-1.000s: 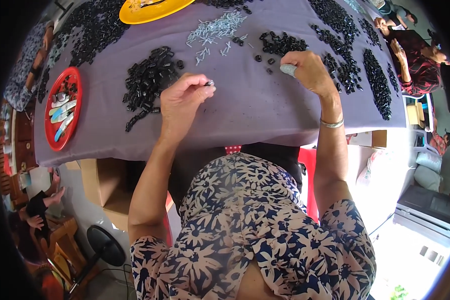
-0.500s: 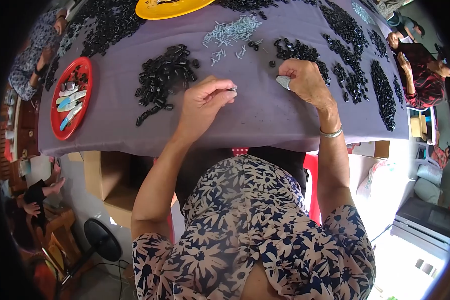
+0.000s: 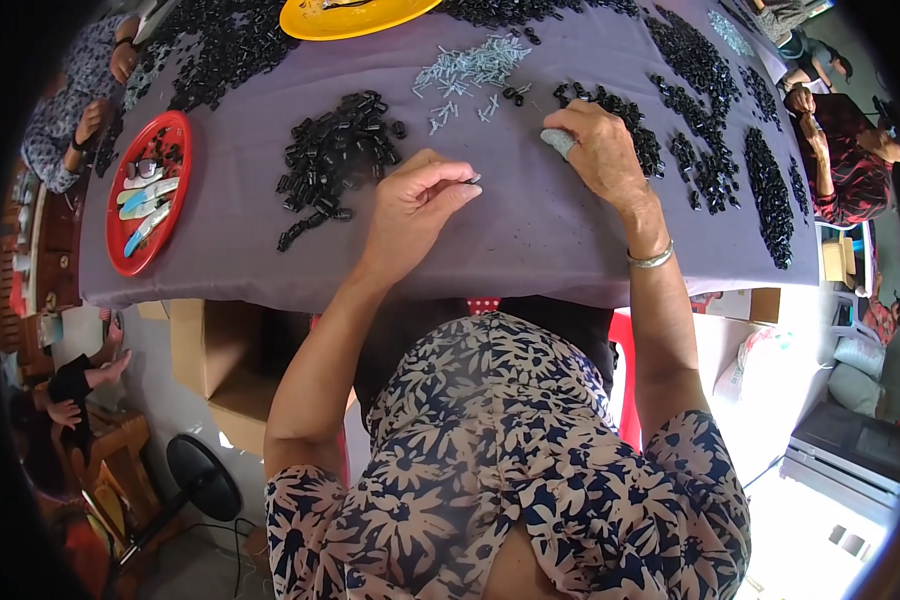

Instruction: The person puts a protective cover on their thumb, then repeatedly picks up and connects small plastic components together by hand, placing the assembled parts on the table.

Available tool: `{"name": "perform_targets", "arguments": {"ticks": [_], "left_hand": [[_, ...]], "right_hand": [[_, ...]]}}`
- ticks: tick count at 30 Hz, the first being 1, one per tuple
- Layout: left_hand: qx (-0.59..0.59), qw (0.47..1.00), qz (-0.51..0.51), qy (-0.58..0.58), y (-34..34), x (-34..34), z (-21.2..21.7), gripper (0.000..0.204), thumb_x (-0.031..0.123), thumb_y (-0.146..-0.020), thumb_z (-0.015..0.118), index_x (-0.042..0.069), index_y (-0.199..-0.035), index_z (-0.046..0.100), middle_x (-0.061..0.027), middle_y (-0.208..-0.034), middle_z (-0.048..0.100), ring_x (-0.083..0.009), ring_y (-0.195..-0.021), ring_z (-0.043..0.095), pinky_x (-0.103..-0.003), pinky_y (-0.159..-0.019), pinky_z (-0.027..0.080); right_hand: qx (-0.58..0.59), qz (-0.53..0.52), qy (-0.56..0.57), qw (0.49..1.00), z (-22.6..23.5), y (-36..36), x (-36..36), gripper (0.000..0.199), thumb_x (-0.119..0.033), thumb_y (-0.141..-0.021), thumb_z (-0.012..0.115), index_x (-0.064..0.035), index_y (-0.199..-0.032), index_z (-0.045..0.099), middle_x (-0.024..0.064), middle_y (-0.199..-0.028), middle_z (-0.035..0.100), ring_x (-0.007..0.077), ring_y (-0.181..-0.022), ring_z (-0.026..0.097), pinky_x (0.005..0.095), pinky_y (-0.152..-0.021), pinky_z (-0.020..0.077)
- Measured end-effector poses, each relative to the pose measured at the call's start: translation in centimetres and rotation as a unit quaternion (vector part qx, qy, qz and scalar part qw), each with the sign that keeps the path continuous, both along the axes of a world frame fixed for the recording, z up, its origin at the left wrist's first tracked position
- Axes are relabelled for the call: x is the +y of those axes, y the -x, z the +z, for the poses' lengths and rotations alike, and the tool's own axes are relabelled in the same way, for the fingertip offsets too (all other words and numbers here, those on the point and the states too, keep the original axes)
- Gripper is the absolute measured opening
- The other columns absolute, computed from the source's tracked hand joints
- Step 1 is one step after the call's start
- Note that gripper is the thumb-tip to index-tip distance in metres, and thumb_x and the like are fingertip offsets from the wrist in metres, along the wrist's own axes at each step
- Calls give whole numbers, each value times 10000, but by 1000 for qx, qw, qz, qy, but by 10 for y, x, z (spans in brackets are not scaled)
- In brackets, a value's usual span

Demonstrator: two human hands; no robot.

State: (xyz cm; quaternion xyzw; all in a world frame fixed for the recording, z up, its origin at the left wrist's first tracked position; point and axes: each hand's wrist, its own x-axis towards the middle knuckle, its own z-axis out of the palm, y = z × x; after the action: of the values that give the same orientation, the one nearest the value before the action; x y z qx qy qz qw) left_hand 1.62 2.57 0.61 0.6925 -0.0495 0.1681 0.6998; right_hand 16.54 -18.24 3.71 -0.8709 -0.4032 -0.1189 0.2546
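Note:
My left hand [image 3: 415,205] hovers over the purple tablecloth [image 3: 530,235], pinching a small dark part [image 3: 470,180] between thumb and fingertips. My right hand [image 3: 600,150] rests on the cloth further right, fingers curled around a small grey piece [image 3: 558,142], beside a strip of black parts [image 3: 620,115]. A heap of small black parts [image 3: 335,160] lies left of my left hand. A scatter of small silvery pins [image 3: 470,72] sits beyond both hands. A metal bracelet [image 3: 652,259] circles my right wrist.
A red tray [image 3: 120,225] holding glasses and pale tools sits at the left. A yellow plate [image 3: 355,15] lies at the far edge. More rows of black parts [image 3: 770,185] cover the right side, where another seated person [image 3: 850,155] works. Cardboard boxes [image 3: 215,355] stand under the table.
Both hands stayed close together over the cloth. My left hand's pinch now points toward my right hand, which has closed down onto the table by the black parts.

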Motion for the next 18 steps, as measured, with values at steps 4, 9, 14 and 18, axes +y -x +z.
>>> {"name": "perform_targets", "arguments": {"ticks": [4,9,14,18], "left_hand": [[24,999,2,-40,1,1,1,147,-11,-838,701,-3,-985,699,-3,-863,596,-51,-775,551,-199,-684,448],[14,999,3,-35,0,0,-1,148,-12,-833,702,-2,-981,696,-5,-858,604,-53,-759,553,-205,-678,453],[17,1000,14,-13,-1,1,-3,154,-9,-819,716,-2,-970,686,-12,-863,620,-56,-772,568,-207,-682,460],[12,999,29,-11,-1,0,-1,142,-8,-813,721,-6,-950,682,-10,-844,615,-57,-756,566,-212,-673,464]], "right_hand": [[2,1,39,999,6,13,0,147,-32,-771,719,-13,-903,655,123,-811,638,285,-764,637,352,-691,499],[185,12,-107,977,14,35,14,121,5,-826,697,-18,-941,666,38,-849,671,121,-786,631,260,-715,498],[345,112,-214,907,15,59,36,122,-11,-886,670,0,-1007,668,-5,-890,666,47,-826,585,211,-761,494],[335,101,-192,917,17,64,37,124,-14,-888,668,2,-1011,668,-3,-895,664,47,-837,586,214,-765,494]]}}
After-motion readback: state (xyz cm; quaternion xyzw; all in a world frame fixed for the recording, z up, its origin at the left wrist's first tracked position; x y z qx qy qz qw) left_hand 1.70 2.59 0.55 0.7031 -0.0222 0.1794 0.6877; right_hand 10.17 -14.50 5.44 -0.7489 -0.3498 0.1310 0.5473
